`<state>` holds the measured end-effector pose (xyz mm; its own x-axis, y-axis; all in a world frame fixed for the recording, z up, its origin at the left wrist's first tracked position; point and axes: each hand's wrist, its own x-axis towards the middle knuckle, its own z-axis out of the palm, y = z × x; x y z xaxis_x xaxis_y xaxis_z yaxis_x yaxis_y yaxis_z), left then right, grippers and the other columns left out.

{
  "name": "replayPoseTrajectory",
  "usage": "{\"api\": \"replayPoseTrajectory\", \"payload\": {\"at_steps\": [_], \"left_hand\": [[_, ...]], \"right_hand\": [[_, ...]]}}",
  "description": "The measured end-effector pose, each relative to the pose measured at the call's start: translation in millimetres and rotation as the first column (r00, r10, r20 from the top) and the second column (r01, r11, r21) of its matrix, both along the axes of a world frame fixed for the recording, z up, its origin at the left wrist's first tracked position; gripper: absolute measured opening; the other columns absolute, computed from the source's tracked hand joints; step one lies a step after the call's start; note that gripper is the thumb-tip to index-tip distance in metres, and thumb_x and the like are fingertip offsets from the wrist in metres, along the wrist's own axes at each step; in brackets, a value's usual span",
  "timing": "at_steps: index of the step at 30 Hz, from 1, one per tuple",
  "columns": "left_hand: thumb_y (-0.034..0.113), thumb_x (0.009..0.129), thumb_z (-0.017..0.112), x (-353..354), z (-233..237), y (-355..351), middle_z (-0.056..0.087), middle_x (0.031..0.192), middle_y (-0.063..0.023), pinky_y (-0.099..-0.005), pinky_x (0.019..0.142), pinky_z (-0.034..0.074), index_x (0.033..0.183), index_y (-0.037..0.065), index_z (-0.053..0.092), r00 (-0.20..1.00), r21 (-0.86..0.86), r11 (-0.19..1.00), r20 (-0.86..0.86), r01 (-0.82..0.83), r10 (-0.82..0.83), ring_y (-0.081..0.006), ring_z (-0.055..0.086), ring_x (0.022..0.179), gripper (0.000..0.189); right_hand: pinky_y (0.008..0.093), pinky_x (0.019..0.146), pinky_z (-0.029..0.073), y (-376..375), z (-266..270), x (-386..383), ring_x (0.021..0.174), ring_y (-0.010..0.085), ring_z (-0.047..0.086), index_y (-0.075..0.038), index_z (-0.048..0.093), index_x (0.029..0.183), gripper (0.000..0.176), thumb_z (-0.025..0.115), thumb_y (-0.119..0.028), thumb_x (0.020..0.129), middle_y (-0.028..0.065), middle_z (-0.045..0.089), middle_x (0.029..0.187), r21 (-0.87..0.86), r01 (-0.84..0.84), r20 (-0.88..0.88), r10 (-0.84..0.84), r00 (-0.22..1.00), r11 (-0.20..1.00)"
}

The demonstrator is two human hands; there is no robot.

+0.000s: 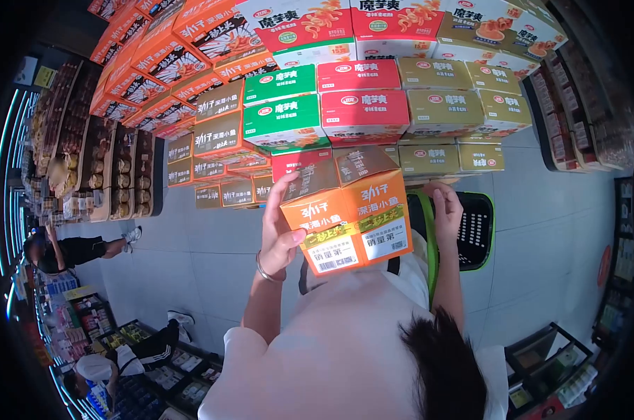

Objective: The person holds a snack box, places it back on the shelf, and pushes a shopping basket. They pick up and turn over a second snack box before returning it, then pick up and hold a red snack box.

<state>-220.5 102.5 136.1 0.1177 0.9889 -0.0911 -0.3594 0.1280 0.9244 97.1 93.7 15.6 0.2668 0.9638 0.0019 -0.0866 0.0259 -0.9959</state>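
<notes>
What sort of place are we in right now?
Most likely a supermarket or snack shop: stacks of printed snack cartons rise ahead, shelves of packaged goods line the aisle, and a shopping basket sits beside the orange box held in the left hand.

A white short-sleeved T-shirt point(345, 336) covers the back and shoulders; its left sleeve point(243, 350) is loose and ends above the elbow, leaving the forearms bare; a thin metal bracelet point(264, 271) circles the wrist below the left hand point(282, 234); dark, short, tousled hair point(446, 371) shows at the lower edge.
</notes>
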Motion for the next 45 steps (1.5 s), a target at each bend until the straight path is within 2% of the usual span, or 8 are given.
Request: {"api": "replayPoseTrajectory", "payload": {"at_steps": [4, 7, 13, 17, 19, 26, 31, 45], "left_hand": [[0.028, 0.067, 0.077, 8.6, -36.8, 4.0, 0.04, 0.143, -0.0128, -0.0361, 0.112, 0.031, 0.146, 0.002, 0.034, 0.995, -0.041, 0.995, -0.039, 0.089, -0.091, -0.0243, 0.039, 0.135, 0.094], [0.024, 0.07, 0.075, 10.5, -50.5, 7.5, 0.042, 0.143, -0.0118, -0.0373, 0.111, 0.031, 0.147, 0.003, 0.034, 0.988, -0.063, 0.989, -0.067, 0.136, -0.14, -0.0242, 0.04, 0.134, 0.09], [0.017, 0.073, 0.072, 11.9, -73.5, 14.9, 0.041, 0.146, -0.0124, -0.038, 0.111, 0.033, 0.149, 0.001, 0.028, 0.979, -0.084, 0.977, -0.035, 0.197, -0.201, -0.0237, 0.04, 0.134, 0.089], [0.016, 0.073, 0.071, 9.1, -71.9, 14.7, 0.04, 0.146, -0.0122, -0.0378, 0.111, 0.033, 0.149, 0.0, 0.028, 0.981, -0.088, 0.978, -0.009, 0.19, -0.191, -0.0238, 0.039, 0.135, 0.089], [0.017, 0.074, 0.071, 8.3, -67.3, 17.0, 0.039, 0.147, -0.0121, -0.0379, 0.111, 0.034, 0.15, 0.0, 0.027, 0.972, -0.074, 0.971, -0.048, 0.227, -0.231, -0.0241, 0.039, 0.136, 0.089], [0.019, 0.076, 0.071, 7.2, -67.7, 23.5, 0.041, 0.145, -0.0118, -0.038, 0.11, 0.034, 0.15, 0.001, 0.027, 0.966, -0.061, 0.969, -0.083, 0.239, -0.243, -0.0237, 0.041, 0.134, 0.088], [0.02, 0.079, 0.069, 8.3, -59.7, 24.2, 0.044, 0.142, -0.0125, -0.0384, 0.11, 0.034, 0.151, 0.002, 0.026, 0.962, -0.116, 0.961, -0.08, 0.251, -0.261, -0.0234, 0.042, 0.132, 0.085], [0.019, 0.084, 0.066, 8.1, -55.7, 23.3, 0.047, 0.136, -0.0116, -0.0374, 0.108, 0.035, 0.152, 0.003, 0.024, 0.956, -0.074, 0.969, -0.157, 0.237, -0.246, -0.0215, 0.044, 0.129, 0.082]], "right_hand": [[0.033, 0.096, 0.047, -0.4, 7.7, -5.0, 0.104, 0.021, 0.064, 0.005, 0.056, 0.123, 0.034, 0.044, -0.021, 0.104, 0.0143, 0.067, 0.108, -0.027, -0.13, -0.01, 0.13, 0.991, 0.991], [0.0374, 0.105, 0.038, 1.0, 14.3, -6.7, 0.116, 0.0247, 0.058, 0.005, 0.047, 0.136, 0.06, 0.036, -0.044, 0.104, 0.0178, 0.065, 0.118, 0.002, -0.326, -0.035, 0.325, 0.945, 0.946], [0.0387, 0.108, 0.035, 0.9, 15.0, -13.6, 0.119, 0.0256, 0.056, 0.002, 0.042, 0.143, 0.079, 0.044, -0.06, 0.096, 0.017, 0.061, 0.125, -0.012, -0.399, -0.04, 0.399, 0.916, 0.917], [0.0398, 0.109, 0.032, -2.2, 6.9, -12.0, 0.123, 0.0277, 0.052, 0.0, 0.041, 0.145, 0.082, 0.048, -0.063, 0.092, 0.0173, 0.056, 0.133, -0.053, -0.451, 0.044, 0.454, 0.89, 0.891], [0.0416, 0.111, 0.03, -1.9, 0.7, -8.7, 0.13, 0.0296, 0.045, -0.002, 0.041, 0.146, 0.082, 0.05, -0.062, 0.091, 0.0171, 0.05, 0.14, -0.08, -0.472, 0.288, 0.474, 0.832, 0.878], [0.0428, 0.113, 0.026, -6.3, -1.9, -8.1, 0.134, 0.031, 0.04, -0.003, 0.04, 0.147, 0.082, 0.049, -0.063, 0.091, 0.0162, 0.048, 0.143, -0.057, -0.495, 0.261, 0.491, 0.831, 0.867], [0.0447, 0.114, 0.025, -8.6, -0.4, -8.8, 0.135, 0.033, 0.039, -0.004, 0.037, 0.148, 0.09, 0.049, -0.07, 0.088, 0.0181, 0.045, 0.147, -0.152, -0.512, 0.22, 0.534, 0.816, 0.846], [0.0411, 0.112, 0.029, -9.0, -6.1, -16.0, 0.133, 0.0299, 0.043, 0.0, 0.035, 0.147, 0.096, 0.051, -0.072, 0.086, 0.0194, 0.047, 0.141, -0.11, -0.477, 0.082, 0.486, 0.87, 0.872]]}}
